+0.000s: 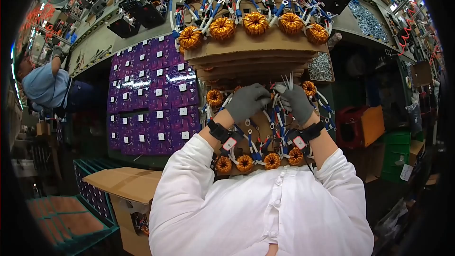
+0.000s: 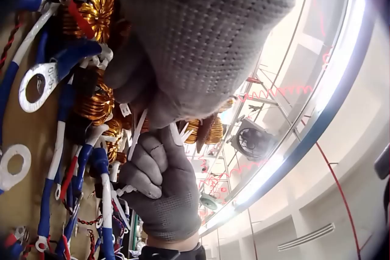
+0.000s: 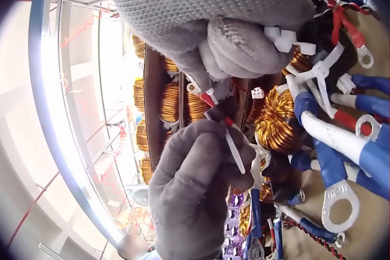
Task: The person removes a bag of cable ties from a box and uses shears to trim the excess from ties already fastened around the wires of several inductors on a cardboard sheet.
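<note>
Both hands wear grey gloves and work close together over toroidal coils with blue-and-white cables. My left hand [image 1: 246, 102] pinches a red wire lead [image 3: 229, 122] with a black piece [image 3: 219, 111] on it, below a small ring terminal. A white cable tie [image 3: 235, 154] crosses the left fingers by that lead. Beside it, my right hand [image 1: 297, 102] grips several white cable ties [image 1: 290, 81]; their square heads [image 3: 285, 40] poke out from the curled fingers in the right wrist view. A copper-wound coil [image 3: 279, 123] sits just beyond the fingers. In the left wrist view, large ring terminals [image 2: 39, 87] lie near the left hand.
Layered cardboard [image 1: 256, 50] behind the hands carries more coils [image 1: 256, 23]. Purple circuit boards [image 1: 154, 95] with white blocks cover the left side. A red bin [image 1: 353, 125] and a green crate [image 1: 397, 154] stand right. Another person [image 1: 50, 85] is at far left.
</note>
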Action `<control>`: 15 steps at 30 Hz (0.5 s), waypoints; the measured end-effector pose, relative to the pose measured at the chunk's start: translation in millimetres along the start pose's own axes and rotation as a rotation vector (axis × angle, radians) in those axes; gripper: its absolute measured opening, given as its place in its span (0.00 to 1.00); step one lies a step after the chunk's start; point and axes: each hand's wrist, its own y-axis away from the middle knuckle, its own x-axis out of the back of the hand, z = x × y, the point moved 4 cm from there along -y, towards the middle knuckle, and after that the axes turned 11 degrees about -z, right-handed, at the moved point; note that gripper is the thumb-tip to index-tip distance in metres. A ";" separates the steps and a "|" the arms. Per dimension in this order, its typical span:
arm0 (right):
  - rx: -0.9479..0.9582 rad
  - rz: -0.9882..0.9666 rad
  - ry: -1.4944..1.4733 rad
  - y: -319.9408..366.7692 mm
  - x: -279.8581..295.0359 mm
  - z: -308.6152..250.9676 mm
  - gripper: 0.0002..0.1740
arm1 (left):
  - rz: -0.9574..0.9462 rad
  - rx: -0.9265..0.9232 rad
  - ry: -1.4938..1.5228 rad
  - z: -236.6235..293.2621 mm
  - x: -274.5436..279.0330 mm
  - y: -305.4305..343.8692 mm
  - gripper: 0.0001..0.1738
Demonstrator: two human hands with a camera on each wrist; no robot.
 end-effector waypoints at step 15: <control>-0.014 -0.046 -0.060 -5.6 3.3 6.2 0.15 | 0.046 0.267 0.443 -11.3 4.9 -0.9 0.13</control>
